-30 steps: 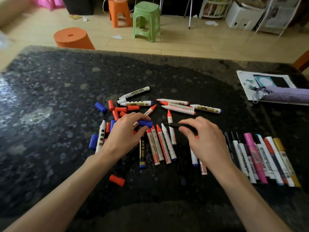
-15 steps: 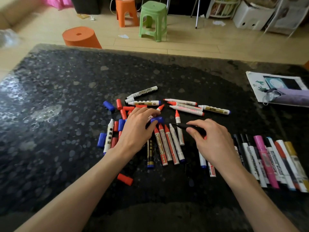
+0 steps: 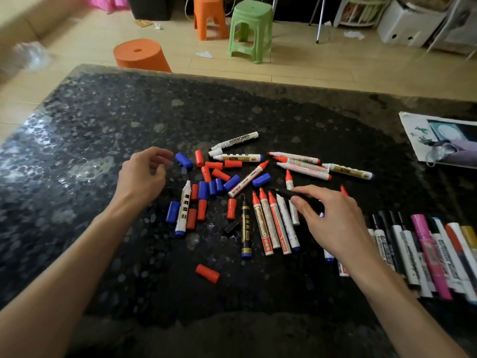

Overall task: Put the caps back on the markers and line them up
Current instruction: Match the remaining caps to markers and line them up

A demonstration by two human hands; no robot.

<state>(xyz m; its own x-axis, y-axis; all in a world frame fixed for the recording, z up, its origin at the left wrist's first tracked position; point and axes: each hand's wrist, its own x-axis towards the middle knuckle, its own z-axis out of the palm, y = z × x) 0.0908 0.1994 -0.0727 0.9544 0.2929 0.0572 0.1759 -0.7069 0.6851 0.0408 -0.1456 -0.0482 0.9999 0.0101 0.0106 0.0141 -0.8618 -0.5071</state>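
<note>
While the view goes down over the dark table (image 3: 103, 130), a single red cap (image 3: 207, 273) is met first, nearest to the person and well apart from the other caps. A little further, at the right side, a row of markers (image 3: 423, 251) is laid side by side. As far as can be seen these are capped, so this part of the task is judged as done.

The right hand (image 3: 333, 223) is held just left of that row. A black marker (image 3: 286, 193) is pinched between its thumb and fingers, with one end pointed to the left. Whether a cap is on it cannot be told. A small black cap (image 3: 231, 226) is seen lying on the table to the left, and it is judged to belong to this marker.

Beside and partly under the right hand, several markers with bare red tips (image 3: 263, 223) are lying nearly parallel, not yet capped. Further left, loose red and blue caps (image 3: 203, 189) are scattered close together.

The left hand (image 3: 140, 177) is found beside this heap, its fingers loosely curled, and nothing is held in it. One blue cap (image 3: 183, 160) lies just beside its fingertips.

At the far side, more uncapped markers (image 3: 302, 166) are spread at different angles. Less than half of the work is judged as finished: most markers must be capped and then added to the row.
</note>
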